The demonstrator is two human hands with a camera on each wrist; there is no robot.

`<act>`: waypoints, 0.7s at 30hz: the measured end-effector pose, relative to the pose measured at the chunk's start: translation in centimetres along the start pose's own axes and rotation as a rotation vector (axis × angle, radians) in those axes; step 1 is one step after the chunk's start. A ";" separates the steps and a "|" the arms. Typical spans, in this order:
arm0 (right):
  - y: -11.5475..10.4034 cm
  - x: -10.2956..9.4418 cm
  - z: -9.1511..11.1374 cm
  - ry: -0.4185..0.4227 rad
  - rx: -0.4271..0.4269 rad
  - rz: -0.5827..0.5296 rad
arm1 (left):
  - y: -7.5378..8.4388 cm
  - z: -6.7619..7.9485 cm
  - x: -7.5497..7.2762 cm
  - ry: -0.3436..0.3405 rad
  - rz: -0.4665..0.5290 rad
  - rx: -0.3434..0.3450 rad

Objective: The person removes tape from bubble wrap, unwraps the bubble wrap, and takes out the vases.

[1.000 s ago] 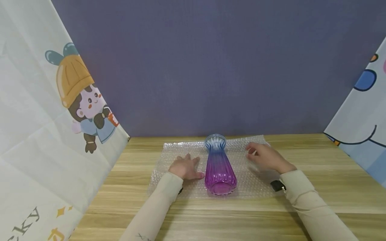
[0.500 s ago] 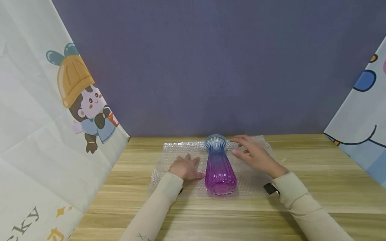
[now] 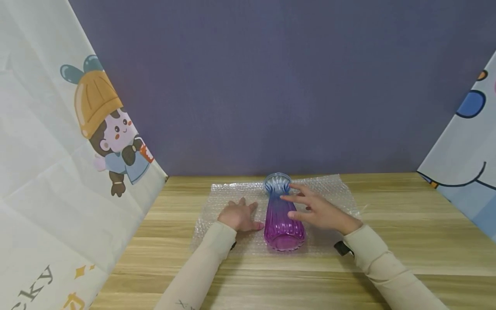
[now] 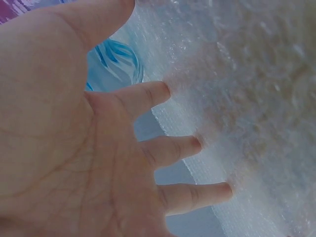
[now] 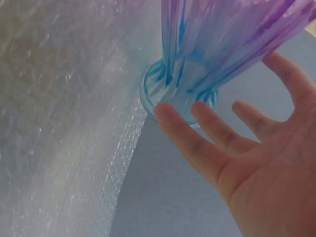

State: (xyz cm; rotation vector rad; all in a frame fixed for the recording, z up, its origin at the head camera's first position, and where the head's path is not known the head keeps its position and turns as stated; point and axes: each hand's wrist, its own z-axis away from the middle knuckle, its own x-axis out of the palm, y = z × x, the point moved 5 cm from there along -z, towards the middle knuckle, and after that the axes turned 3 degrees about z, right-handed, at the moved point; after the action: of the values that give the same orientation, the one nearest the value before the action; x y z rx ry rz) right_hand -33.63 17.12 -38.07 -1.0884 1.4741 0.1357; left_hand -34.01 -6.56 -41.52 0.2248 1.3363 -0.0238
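Observation:
A ribbed glass vase (image 3: 282, 221), blue at the mouth and purple toward the base, lies on its side on a sheet of bubble wrap (image 3: 221, 196). Its mouth points to the back wall. My left hand (image 3: 238, 215) rests on the wrap left of the vase, fingers spread and fingertips pressing the sheet in the left wrist view. From the right, my right hand (image 3: 317, 211) reaches over the vase with fingers spread, fingertips right at its neck and side. The right wrist view shows those fingers around the blue neck (image 5: 182, 84), loosely extended.
The bubble wrap lies on a wood-grain table (image 3: 248, 284). A dark purple-grey wall (image 3: 286, 86) stands behind it. White printed sheets with cartoon figures (image 3: 108, 125) hang on the left and right. Both wrists carry dark straps.
My right hand has moved left from the right part of the bubble wrap to the vase, its fingers spreading out. My left hand and the vase have stayed in place.

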 end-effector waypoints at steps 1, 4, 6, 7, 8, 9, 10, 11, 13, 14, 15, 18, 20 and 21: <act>0.1 0.1 0.0 -0.010 0.001 -0.003 | 0.1 -0.1 0.0 0.003 0.000 -0.001; 0.3 0.1 -0.2 -0.034 0.004 -0.014 | 0.2 -0.4 -0.1 0.007 -0.002 -0.006; 0.4 0.1 -0.3 -0.044 0.007 -0.021 | 0.4 -0.6 -0.1 0.011 -0.005 -0.008; 0.5 0.1 -0.4 -0.047 0.007 -0.021 | 0.4 -0.7 -0.2 0.013 -0.004 -0.010; 0.5 0.0 -0.4 -0.049 0.005 -0.016 | 0.5 -0.7 -0.2 0.013 -0.004 -0.012; 0.5 0.0 -0.5 -0.052 0.004 -0.011 | 0.5 -0.8 -0.2 0.014 -0.005 -0.014; 0.6 0.0 -0.5 -0.051 0.000 -0.006 | 0.5 -0.9 -0.2 0.014 -0.008 -0.017; 0.6 -0.1 -0.6 -0.049 -0.003 -0.001 | 0.6 -1.0 -0.3 0.015 -0.009 -0.019; 0.8 -0.2 -0.7 -0.043 -0.001 -0.004 | 0.6 -1.1 -0.3 0.015 -0.011 -0.024; 0.9 -0.2 -0.8 -0.041 0.005 -0.011 | 0.7 -1.2 -0.3 0.014 -0.010 -0.027; 1.0 -0.3 -0.9 -0.041 0.017 -0.027 | 0.7 -1.3 -0.3 0.014 -0.012 -0.029; 1.5 -0.3 -1.2 -0.043 0.053 -0.077 | 0.7 -1.4 -0.3 0.011 -0.006 -0.035; 1.7 -0.4 -1.4 -0.046 0.074 -0.110 | 0.8 -1.6 -0.3 0.009 -0.001 -0.040; 1.8 -0.4 -1.5 -0.046 0.082 -0.124 | 0.8 -1.7 -0.4 0.009 -0.001 -0.040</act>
State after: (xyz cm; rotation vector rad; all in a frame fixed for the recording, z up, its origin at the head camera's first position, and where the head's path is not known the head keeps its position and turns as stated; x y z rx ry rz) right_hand -35.94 17.37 -38.26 -1.0997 1.3559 0.0132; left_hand -35.57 -5.51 -41.39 0.1900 1.3450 0.0031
